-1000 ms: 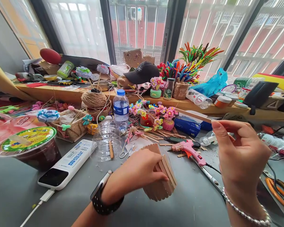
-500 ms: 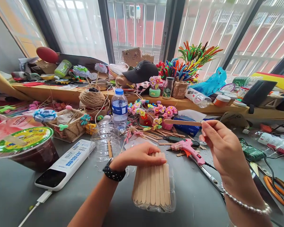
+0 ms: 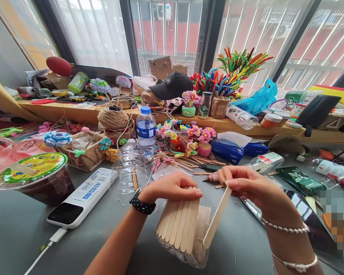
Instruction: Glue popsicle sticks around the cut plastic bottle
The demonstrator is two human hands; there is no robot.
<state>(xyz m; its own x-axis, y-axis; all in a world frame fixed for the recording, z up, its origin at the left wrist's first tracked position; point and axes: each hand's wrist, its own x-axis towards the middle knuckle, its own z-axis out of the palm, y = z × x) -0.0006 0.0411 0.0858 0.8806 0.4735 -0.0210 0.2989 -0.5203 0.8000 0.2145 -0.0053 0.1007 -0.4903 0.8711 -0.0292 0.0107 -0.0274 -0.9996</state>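
Note:
My left hand (image 3: pixel 172 186) is closed around the top of a clear plastic bottle piece (image 3: pixel 201 233), which lies tilted on the table. A row of wooden craft sticks (image 3: pixel 177 225) lies side by side along its upper face; on its right part the clear plastic shows bare. My right hand (image 3: pixel 246 187) pinches the upper end of a single craft stick (image 3: pixel 217 218) between thumb and fingers. That stick slants down, its rounded lower end close to the right side of the bottle piece; I cannot tell whether they touch. A pink glue gun (image 3: pixel 212 177) is mostly hidden behind my right hand.
Loose craft sticks (image 3: pixel 185 164) lie behind my hands. A cut clear bottle (image 3: pixel 131 168), a water bottle (image 3: pixel 146 131) and a white power bank (image 3: pixel 81 198) stand or lie to the left, near a lidded drink cup (image 3: pixel 31 179). A wooden ledge (image 3: pixel 166 121) runs along the back.
My right hand has moved left and down, turning its craft stick from level to steeply slanted beside the bottle piece. The bottle piece has tilted in my left hand, showing more bare plastic.

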